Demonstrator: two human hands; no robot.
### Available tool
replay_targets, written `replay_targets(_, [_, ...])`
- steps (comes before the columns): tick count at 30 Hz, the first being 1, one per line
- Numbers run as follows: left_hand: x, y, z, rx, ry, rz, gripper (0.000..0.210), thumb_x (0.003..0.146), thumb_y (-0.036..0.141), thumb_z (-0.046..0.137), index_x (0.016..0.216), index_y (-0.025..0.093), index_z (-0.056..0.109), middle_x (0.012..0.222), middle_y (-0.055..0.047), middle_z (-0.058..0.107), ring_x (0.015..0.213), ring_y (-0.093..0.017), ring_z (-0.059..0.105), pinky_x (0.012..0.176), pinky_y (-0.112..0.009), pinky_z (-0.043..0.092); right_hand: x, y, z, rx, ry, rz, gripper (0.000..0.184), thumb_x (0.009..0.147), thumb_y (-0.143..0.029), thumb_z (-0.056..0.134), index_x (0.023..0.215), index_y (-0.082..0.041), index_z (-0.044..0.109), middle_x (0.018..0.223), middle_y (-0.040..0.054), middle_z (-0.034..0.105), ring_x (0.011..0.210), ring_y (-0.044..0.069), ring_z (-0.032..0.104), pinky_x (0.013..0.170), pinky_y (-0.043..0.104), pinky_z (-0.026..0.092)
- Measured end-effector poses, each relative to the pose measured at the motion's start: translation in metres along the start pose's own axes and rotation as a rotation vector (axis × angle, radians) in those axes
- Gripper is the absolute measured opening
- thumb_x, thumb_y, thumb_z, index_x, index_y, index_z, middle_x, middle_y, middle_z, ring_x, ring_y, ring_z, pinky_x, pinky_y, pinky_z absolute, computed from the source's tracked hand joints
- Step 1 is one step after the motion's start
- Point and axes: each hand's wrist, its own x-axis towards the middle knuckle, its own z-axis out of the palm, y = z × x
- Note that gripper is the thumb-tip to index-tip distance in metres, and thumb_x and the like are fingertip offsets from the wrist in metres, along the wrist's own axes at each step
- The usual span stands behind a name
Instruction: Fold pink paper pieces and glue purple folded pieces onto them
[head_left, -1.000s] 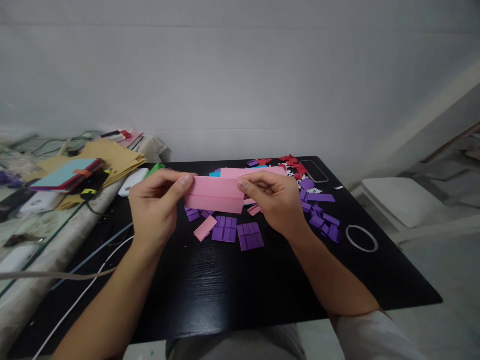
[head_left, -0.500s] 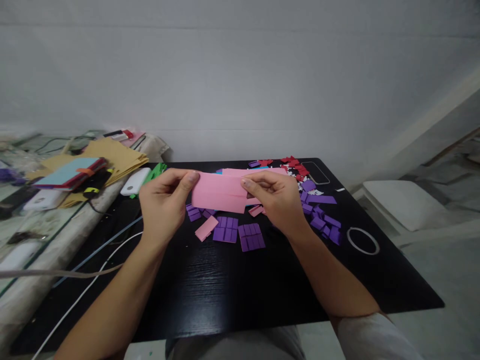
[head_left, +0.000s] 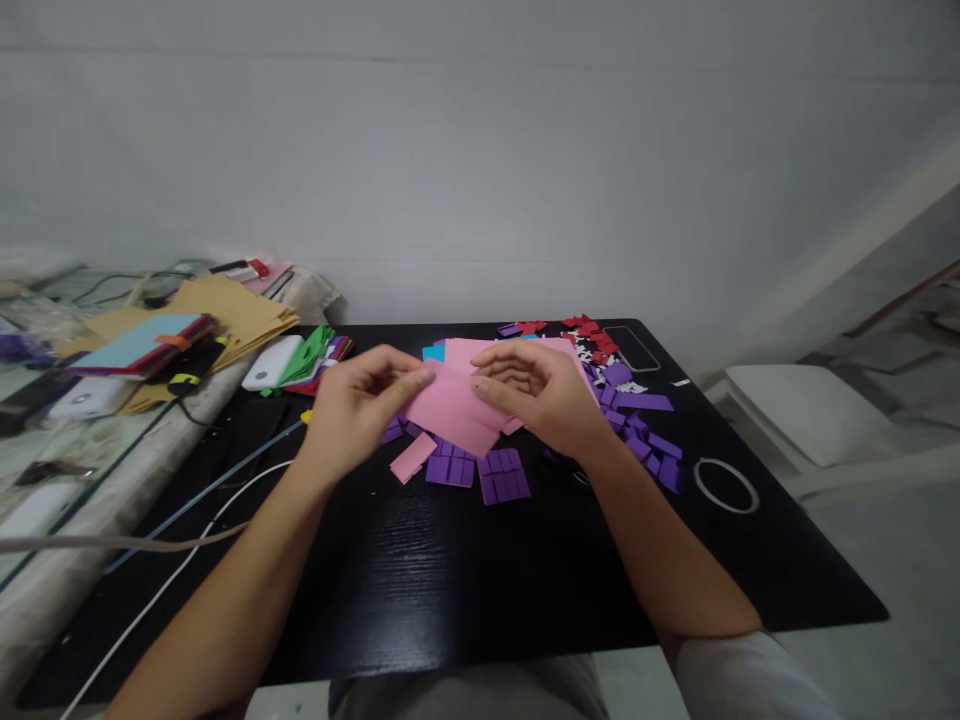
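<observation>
A small pink paper sheet (head_left: 452, 410) is tilted above the table, its lower corner pointing toward me. My left hand (head_left: 360, 405) pinches its upper left part between thumb and fingers. At its right side is my right hand (head_left: 547, 395), fingers loosely curved and apart from the thumb. The right thumb overlaps the sheet; whether it presses on it I cannot tell. Behind the hands lie larger pink sheets (head_left: 460, 350) over a bit of blue paper (head_left: 433, 353). Below are a folded pink piece (head_left: 412, 458) and two creased purple pieces (head_left: 451, 466), (head_left: 505, 476).
Purple folded strips (head_left: 645, 437) and red scraps (head_left: 589, 335) lie on the right of the black table (head_left: 420, 570). A white ring (head_left: 726, 484) is near the right edge. At left are green paper (head_left: 307, 355), a white device (head_left: 271, 362) and cables (head_left: 172, 590).
The pink sheet has tilted and come lower, its right end down. My right fingers have parted from their pinch on its upper right. My left hand has shifted right and slightly down.
</observation>
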Motion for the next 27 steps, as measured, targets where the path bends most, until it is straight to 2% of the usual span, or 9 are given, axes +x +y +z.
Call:
replay_targets(3, [-0.005, 0.002, 0.007, 0.070, -0.200, 0.027, 0.018, 0.092, 0.036, 0.074, 0.087, 0.019, 0.077, 0.070, 0.000, 0.070, 0.060, -0.011, 0.058, 0.056, -0.022, 0.044, -0.002, -0.002, 0.007, -0.060, -0.051, -0.038, 0.020, 0.083, -0.033, 0.080, 0.097, -0.019, 0.074, 0.093, 0.0039, 0.076, 0.083, 0.015, 0.069, 0.079, 0.031, 0.058])
replay_targets(5, [-0.007, 0.002, 0.011, 0.099, -0.255, 0.044, 0.020, 0.095, 0.038, 0.073, 0.090, 0.020, 0.077, 0.076, -0.001, 0.073, 0.066, -0.012, 0.061, 0.061, -0.023, 0.046, -0.003, -0.003, 0.011, -0.114, -0.077, -0.060, 0.011, 0.087, -0.030, 0.075, 0.090, -0.019, 0.073, 0.088, 0.0028, 0.074, 0.080, 0.015, 0.067, 0.077, 0.031, 0.055])
replay_targets(9, [-0.008, 0.002, 0.013, 0.041, -0.266, 0.022, 0.018, 0.096, 0.037, 0.070, 0.094, 0.020, 0.075, 0.084, -0.002, 0.074, 0.073, -0.014, 0.065, 0.067, -0.024, 0.050, -0.003, -0.002, 0.012, -0.121, -0.043, -0.071, 0.009, 0.088, -0.027, 0.072, 0.085, -0.019, 0.071, 0.085, 0.0021, 0.073, 0.079, 0.015, 0.065, 0.075, 0.032, 0.053])
replay_targets(12, [-0.007, 0.002, 0.011, -0.011, -0.263, 0.008, 0.016, 0.096, 0.033, 0.068, 0.092, 0.019, 0.072, 0.079, -0.001, 0.070, 0.070, -0.013, 0.063, 0.065, -0.024, 0.050, -0.002, -0.001, 0.011, -0.098, 0.004, -0.047, 0.011, 0.088, -0.029, 0.073, 0.084, -0.019, 0.070, 0.084, 0.0022, 0.072, 0.076, 0.015, 0.063, 0.072, 0.031, 0.051])
replay_targets(21, [-0.003, 0.004, 0.005, 0.006, -0.253, -0.001, 0.013, 0.093, 0.030, 0.069, 0.087, 0.018, 0.072, 0.077, -0.002, 0.071, 0.066, -0.013, 0.061, 0.061, -0.024, 0.047, -0.005, -0.001, 0.010, -0.051, -0.062, 0.017, 0.013, 0.090, -0.031, 0.070, 0.086, -0.018, 0.068, 0.076, -0.0012, 0.064, 0.065, 0.011, 0.054, 0.057, 0.025, 0.046])
replay_targets(27, [-0.002, 0.003, -0.001, -0.012, -0.267, -0.063, 0.018, 0.093, 0.036, 0.071, 0.091, 0.019, 0.073, 0.079, -0.003, 0.070, 0.069, -0.014, 0.063, 0.063, -0.026, 0.049, -0.003, 0.000, 0.008, -0.013, 0.013, 0.013, 0.014, 0.088, -0.031, 0.073, 0.087, -0.019, 0.068, 0.079, 0.0001, 0.066, 0.071, 0.012, 0.059, 0.065, 0.027, 0.052])
